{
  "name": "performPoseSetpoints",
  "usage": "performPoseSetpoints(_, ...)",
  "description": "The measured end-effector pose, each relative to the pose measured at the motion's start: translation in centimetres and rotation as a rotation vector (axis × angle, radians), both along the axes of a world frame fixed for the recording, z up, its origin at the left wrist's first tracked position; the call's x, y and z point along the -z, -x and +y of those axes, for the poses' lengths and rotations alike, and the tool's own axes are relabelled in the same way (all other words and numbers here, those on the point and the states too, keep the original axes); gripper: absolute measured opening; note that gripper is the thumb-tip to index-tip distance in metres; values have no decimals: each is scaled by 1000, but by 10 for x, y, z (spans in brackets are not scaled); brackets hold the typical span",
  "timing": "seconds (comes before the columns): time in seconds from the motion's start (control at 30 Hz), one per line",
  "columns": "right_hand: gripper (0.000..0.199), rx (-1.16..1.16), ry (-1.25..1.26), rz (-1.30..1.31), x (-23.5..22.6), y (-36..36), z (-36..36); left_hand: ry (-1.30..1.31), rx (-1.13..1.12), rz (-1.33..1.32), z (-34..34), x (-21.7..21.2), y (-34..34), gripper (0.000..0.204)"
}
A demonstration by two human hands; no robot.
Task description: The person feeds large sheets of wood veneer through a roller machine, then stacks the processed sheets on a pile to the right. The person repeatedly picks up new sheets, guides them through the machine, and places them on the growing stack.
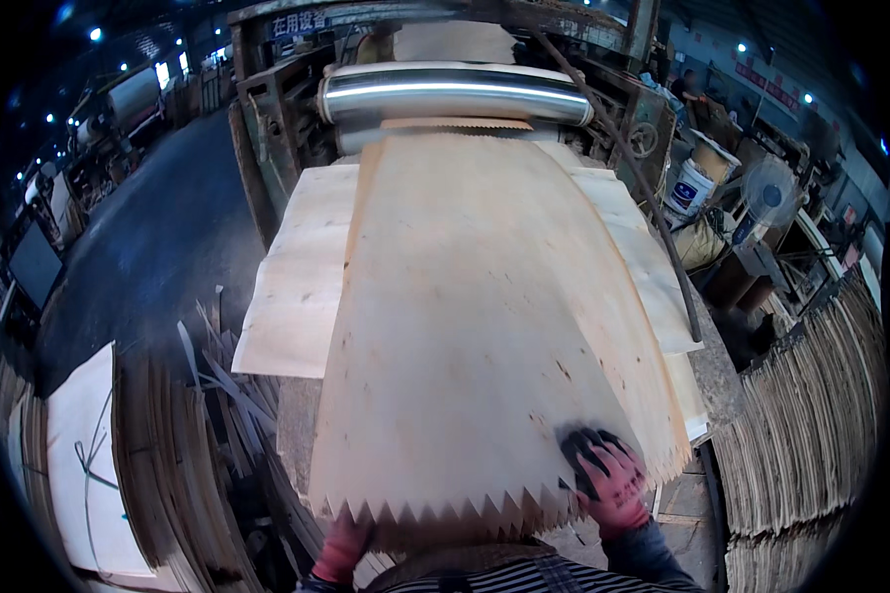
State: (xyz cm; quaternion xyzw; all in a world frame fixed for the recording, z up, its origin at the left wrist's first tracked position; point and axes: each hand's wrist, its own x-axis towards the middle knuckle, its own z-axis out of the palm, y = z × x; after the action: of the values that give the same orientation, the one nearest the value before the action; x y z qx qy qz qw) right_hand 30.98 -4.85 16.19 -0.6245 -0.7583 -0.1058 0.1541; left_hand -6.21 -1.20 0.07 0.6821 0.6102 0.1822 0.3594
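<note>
under right hand (608, 481), veneer sheet (485, 326) (jagged edge)

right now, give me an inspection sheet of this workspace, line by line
surface: work table, mostly covered by pale sheets
job's things: veneer sheet with a zigzag near edge, running from the steel roller
clutter: wood strips at left; stacked veneer at right; bucket; fan
hands: right hand in a pink and black glove, flat on the sheet; left hand at the near edge, mostly under it
cables: dark rod or hose, cannot tell which
surroundings: dim factory hall, machines, ceiling lights
</note>
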Motion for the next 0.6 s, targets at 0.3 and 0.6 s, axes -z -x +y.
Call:
performPoseSetpoints(0.3,44,-35,-187,-13,63,-43,204,-190,19,-95,13,46,-10,41)
performPoseSetpoints(0.6,51,226,-123,-106,107,-31,330,-249,-121,-24,12,49,-6,69)
